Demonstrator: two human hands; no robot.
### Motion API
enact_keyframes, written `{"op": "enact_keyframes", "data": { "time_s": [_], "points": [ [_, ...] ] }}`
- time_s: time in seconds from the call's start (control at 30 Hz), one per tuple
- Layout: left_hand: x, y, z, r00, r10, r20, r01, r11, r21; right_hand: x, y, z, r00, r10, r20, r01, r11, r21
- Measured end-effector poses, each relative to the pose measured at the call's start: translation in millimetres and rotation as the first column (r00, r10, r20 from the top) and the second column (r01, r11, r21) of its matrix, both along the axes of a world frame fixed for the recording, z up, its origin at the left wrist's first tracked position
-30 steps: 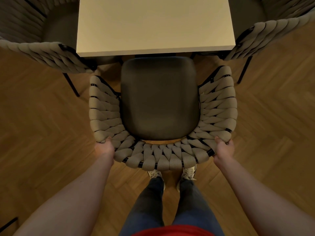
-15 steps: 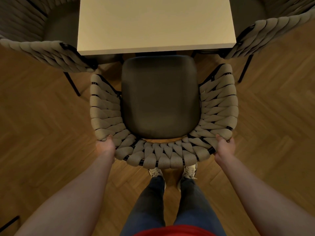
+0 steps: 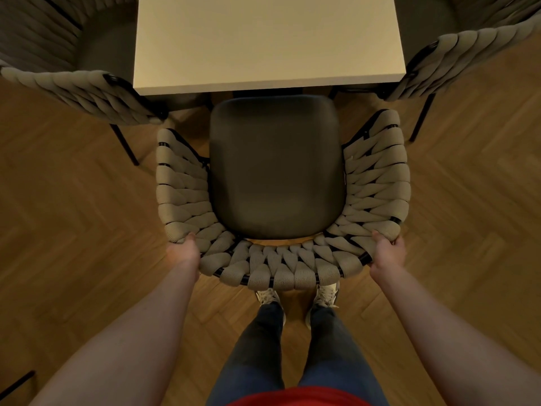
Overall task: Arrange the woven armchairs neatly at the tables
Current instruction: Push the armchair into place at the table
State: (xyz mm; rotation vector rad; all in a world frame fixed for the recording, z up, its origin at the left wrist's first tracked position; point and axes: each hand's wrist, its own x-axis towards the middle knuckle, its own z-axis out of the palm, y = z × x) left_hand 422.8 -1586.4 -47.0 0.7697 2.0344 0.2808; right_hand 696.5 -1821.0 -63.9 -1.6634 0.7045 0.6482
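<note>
A person stands behind a woven armchair (image 3: pixel 281 271) and looks straight down on it. The left hand (image 3: pixel 183 253) grips the curved back rail at its rear left corner, thumb lying on top of the webbing; the rest of its fingers are hidden under the rail. The right hand (image 3: pixel 388 253) holds the rear right corner the same way, thumb on top and fingers (image 3: pixel 396 241) curled round the outer edge of the band. Both arms reach forward, well apart, one on each side of the backrest.

The armchair faces a pale worktop (image 3: pixel 269 39), and the front edge of its dark seat cushion (image 3: pixel 276 168) sits just at the worktop's near edge (whether it goes under cannot be told from above). The armrests stop short of the worktop. A second armchair (image 3: pixel 79 86) stands at the worktop's left side, and a third armchair (image 3: pixel 468 51) at its right side, each with its woven arm close to a corner. The person's pale shoes (image 3: pixel 325 294) stand on the herringbone wooden floor (image 3: pixel 73 215) just behind the backrest.
</note>
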Motion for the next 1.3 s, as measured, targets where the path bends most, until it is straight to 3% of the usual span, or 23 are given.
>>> {"op": "enact_keyframes", "data": {
  "time_s": [1.13,1.3],
  "points": [
    [-2,1,7,1.000,0.007,-0.017,-0.007,1.000,0.006,-8,3,1,0.999,0.037,-0.012,-0.037,0.999,-0.036],
    [-8,3,10,1.000,-0.024,0.018,0.025,0.999,-0.035,-14,10,6,0.996,0.081,0.035,-0.074,0.983,-0.166]
  ]
}}
